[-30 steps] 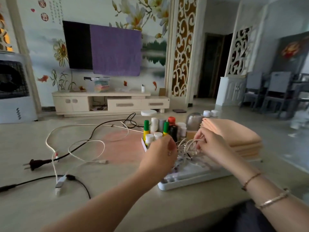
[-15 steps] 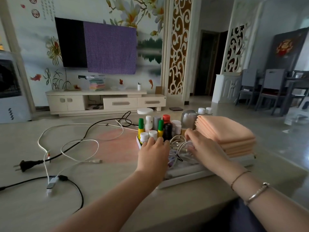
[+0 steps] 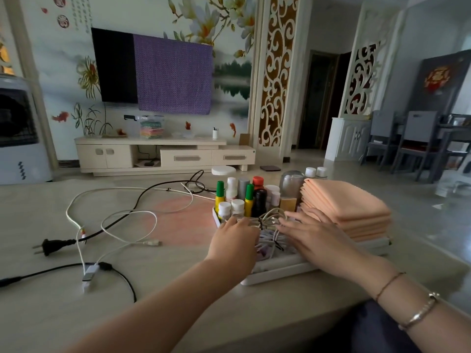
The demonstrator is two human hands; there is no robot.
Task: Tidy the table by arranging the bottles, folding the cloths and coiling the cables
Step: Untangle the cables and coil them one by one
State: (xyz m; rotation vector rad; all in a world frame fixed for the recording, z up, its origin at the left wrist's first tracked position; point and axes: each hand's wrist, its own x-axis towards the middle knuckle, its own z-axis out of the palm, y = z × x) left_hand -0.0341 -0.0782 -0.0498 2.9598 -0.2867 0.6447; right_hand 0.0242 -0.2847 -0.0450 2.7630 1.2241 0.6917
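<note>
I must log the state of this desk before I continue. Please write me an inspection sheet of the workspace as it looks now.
Surface: beige table with a faint pink patch in the middle.
Job's things: bottles stand upright at the back of a white tray; folded peach cloths are stacked at its right end; coiled cables lie in the tray.
Clutter: a white lid and two white caps behind the tray.
Hands: left hand and right hand rest flat on the coils.
Cables: black plug lead and white cables sprawl uncoiled on the left.
Surroundings: wall TV half covered by purple cloth.
</note>
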